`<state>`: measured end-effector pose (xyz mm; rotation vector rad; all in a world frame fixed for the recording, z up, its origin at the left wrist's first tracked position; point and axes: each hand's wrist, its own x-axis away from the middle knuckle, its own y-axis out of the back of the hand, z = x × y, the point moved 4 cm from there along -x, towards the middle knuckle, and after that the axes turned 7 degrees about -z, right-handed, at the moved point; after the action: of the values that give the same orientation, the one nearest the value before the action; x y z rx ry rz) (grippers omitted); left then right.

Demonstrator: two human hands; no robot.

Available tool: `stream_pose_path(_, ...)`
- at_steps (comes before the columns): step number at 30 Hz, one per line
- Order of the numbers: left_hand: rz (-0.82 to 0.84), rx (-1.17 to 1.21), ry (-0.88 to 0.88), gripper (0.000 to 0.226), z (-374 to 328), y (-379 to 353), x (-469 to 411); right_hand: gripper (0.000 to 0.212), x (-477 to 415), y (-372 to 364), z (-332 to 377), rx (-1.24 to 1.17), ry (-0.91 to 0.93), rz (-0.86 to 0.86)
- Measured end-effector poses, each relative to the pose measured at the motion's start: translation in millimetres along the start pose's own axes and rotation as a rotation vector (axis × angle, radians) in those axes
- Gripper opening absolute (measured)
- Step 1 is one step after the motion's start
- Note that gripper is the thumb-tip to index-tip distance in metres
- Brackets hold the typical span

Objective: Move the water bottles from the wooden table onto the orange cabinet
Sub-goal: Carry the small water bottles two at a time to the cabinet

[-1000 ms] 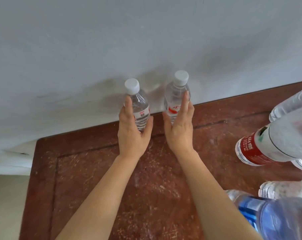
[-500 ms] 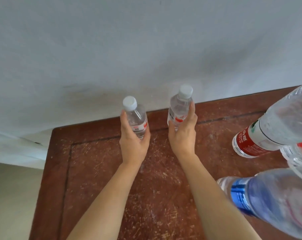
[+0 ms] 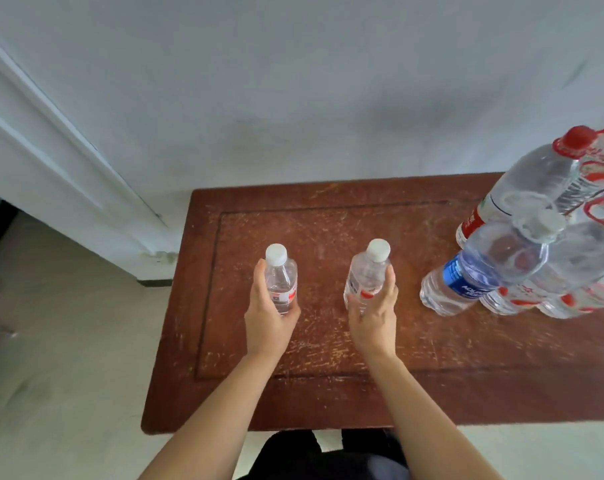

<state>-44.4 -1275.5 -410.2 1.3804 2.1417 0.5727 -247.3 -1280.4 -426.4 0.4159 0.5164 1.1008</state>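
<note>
A: Count, left to right?

B: White door trim on the far left. Then two hands, two small bottles, one surface. The left hand is wrapped round the left small bottle, fingers curled over its label. The right hand grips the right small bottle the same way.

A: Right edge?

B: A cluster of bigger bottles standing on the surface. The blue-label bottle is in front, the red-cap bottle behind it. There are more, but they overlap and are cut by the frame edge, so I can't count them.

A: Anything hidden?

B: Both small bottles' bases are behind the hands. Can't tell if they touch the surface or hang just above it. Label print is unreadable.

A: Orientation?

B: Both upright, long axis vertical, white caps up. The right one leans slightly in this view, cap to the right. Both are over the middle of the surface, apart from each other. The right one is near the blue-label bottle, not touching it.
</note>
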Motion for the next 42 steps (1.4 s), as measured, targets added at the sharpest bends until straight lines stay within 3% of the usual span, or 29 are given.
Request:
stream_pose_path(5,-0.026,-0.029,0.044,0.100,-2.1,14.7,41.9,0.091,37.0,17.9,-4.8,-0.013,0.166,0.153)
stream_pose_path(9,-0.106,-0.040,0.146,0.098,-12.8,27.9,74.1,0.092,35.8,29.7,-3.6,-0.014,0.190,0.242)
stream_pose_path(13,-0.220,-0.211,0.218,0.097,-13.4,67.8,98.0,0.087,35.1,24.3,11.2,-0.057,0.238,0.347)
stream_pose_path(20,-0.496,-0.547,0.380,0.094,-22.1,197.7,159.2,0.085,81.2,-12.7,112.4,-0.209,0.550,0.613)
stream_pose_path(25,-0.733,-0.684,0.515,0.092,-29.2,293.1,249.4,0.082,168.2,-29.8,202.5,-0.372,0.778,0.799)
stream_pose_path(27,-0.887,-0.752,0.611,0.090,-32.8,341.6,318.7,0.081,242.7,-24.1,245.9,-0.467,0.932,0.904)
stream_pose_path(33,-1.102,-0.946,0.851,0.090,-50.8,437.4,513.8,0.089,450.9,23.9,323.7,-0.709,1.219,1.068)
stream_pose_path(39,-1.322,-1.199,1.013,0.082,-82.4,501.7,736.3,0.070,677.3,120.2,346.0,-0.894,1.463,1.206)
stream_pose_path(42,-1.380,-1.294,1.102,0.077,-101.6,518.3,820.1,0.074,768.1,164.5,343.5,-0.941,1.604,1.282)
